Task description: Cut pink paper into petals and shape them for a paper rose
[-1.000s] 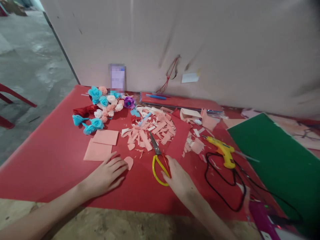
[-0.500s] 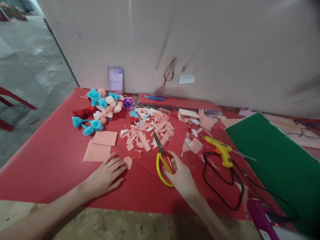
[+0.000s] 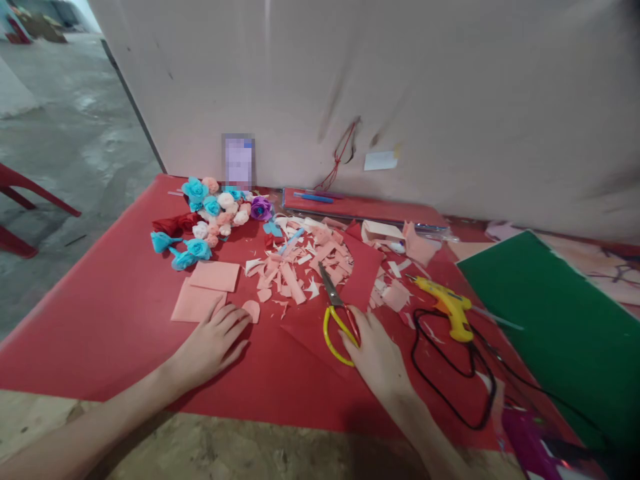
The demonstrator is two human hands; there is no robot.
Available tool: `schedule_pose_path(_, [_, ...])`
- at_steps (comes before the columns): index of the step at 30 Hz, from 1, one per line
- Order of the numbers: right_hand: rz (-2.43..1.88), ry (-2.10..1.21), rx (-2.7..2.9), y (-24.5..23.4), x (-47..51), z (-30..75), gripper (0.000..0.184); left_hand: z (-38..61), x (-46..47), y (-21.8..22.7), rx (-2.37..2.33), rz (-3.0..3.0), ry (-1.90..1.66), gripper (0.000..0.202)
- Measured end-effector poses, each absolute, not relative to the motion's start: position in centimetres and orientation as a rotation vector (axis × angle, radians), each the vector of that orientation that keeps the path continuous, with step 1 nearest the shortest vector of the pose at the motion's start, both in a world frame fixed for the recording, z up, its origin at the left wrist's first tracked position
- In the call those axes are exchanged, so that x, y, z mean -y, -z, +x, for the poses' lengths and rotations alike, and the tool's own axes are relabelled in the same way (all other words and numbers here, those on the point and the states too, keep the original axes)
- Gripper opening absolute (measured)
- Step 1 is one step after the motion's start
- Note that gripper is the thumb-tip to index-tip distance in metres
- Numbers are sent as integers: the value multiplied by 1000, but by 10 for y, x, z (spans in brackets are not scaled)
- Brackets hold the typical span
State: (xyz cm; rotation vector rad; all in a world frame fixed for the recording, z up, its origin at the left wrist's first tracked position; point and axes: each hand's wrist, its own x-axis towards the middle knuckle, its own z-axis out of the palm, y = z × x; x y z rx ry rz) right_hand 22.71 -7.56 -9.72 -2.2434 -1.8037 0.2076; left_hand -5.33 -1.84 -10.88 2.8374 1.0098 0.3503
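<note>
My left hand (image 3: pixel 213 343) lies flat and open on the red paper sheet (image 3: pixel 100 327), its fingertips beside a small pink petal-shaped cutout (image 3: pixel 251 310) and just below two pink paper squares (image 3: pixel 203 290). My right hand (image 3: pixel 377 357) has its fingers curled on the yellow handles of the scissors (image 3: pixel 337 323). The scissors lie on the sheet, and their shut blades point up into a heap of pink paper scraps (image 3: pixel 305 263).
Blue, pink, white, red and purple paper roses (image 3: pixel 210 217) are piled at the back left. A yellow glue gun (image 3: pixel 450 307) with a black cord (image 3: pixel 450 373) lies to the right, beside a green sheet (image 3: pixel 555 327). A wall stands behind.
My right hand has taken hold of the scissors' handles and shifted them a little to the right. My left hand has stayed flat by the pink cutout.
</note>
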Motion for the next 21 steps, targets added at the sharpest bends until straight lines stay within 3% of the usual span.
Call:
schedule_pose_path(6, [-1921,-241,2110,71,44,195,21,-55,13,107,-1084,2815,-349,24])
schedule_pose_path(15, [-1724,-244,2297,93,-39,158,11,-61,6,107,-1110,2775,-366,21])
schedule_pose_path(19, [-1664,-210,2356,94,-52,158,15,-61,6,108,-1094,2782,-379,23])
schedule_pose_path(21, [-1640,-223,2402,93,-55,159,7,-61,6,109,-1084,2781,-394,22])
